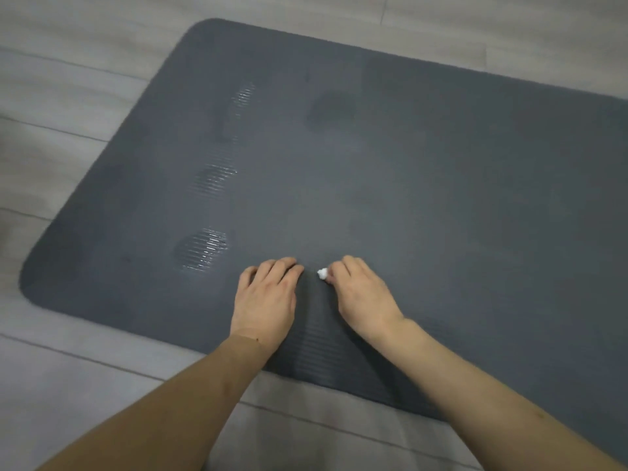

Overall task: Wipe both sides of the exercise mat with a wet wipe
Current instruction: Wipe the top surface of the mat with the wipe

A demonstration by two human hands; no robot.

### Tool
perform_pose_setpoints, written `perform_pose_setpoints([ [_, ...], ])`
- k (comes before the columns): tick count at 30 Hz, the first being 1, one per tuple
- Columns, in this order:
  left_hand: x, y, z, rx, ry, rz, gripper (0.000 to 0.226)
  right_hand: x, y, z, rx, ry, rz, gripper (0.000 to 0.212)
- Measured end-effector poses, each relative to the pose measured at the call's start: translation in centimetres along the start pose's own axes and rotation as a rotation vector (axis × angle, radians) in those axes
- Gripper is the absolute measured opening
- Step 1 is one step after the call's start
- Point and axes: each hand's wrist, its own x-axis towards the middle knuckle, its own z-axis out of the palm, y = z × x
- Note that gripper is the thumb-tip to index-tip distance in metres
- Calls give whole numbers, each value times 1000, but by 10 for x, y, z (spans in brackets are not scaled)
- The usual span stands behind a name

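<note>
Your right hand point(363, 294) sits knuckles-up on the exercise mat point(441, 198), fingers curled around a small white wad of wet wipe point(322, 274) that pokes out at the hand's 10 o'clock, touching the mat's surface. Your left hand point(266, 300) lies just beside it at 9 o'clock, palm down on the mat with fingers bent at the knuckles and tips pressed to the ribbed surface; it holds nothing. A narrow strip of mat shows between the two hands.

The dark grey mat lies flat on a pale wood-look floor point(68, 96), its near edge running under both forearms, its rounded corners at roughly 9 and 11 o'clock from your hands. Three shiny wet patches point(204, 249) line up from 10 toward 11 o'clock of the left hand, glinting along the mat's ribs. A duller dark smudge point(329, 110) sits at 12 o'clock, well apart from both hands.
</note>
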Motion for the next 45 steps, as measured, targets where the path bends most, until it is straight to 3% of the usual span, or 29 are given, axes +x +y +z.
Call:
perform_pose_setpoints([
  [10, 71, 3, 15, 7, 42, -64, 25, 128, 117, -13, -138, 128, 72, 11],
  [12, 85, -1, 20, 2, 73, -57, 25, 161, 141, -21, -161, 118, 150, 2],
  [15, 101, -4, 25, -10, 91, -80, 28, 182, 152, -29, -128, 50, 217, 5],
  [19, 123, -9, 35, -20, 80, -132, 29, 125, 109, -24, -42, 40, -26, 16],
  [22, 145, -13, 40, -39, 94, -194, 28, 75, 86, -21, 26, -70, -221, 9],
  [29, 189, -3, 57, -108, 123, -297, 28, 176, 139, -9, -109, -21, -229, 17],
  [32, 185, -4, 62, -70, 155, -284, 29, 249, 170, -20, -163, 15, -100, 3],
  [35, 186, -5, 62, -47, 149, -275, 32, 287, 190, -28, -142, 42, 61, 7],
  [45, 188, -5, 55, -48, 58, -296, 41, 267, 190, -34, 39, 29, 84, 18],
])
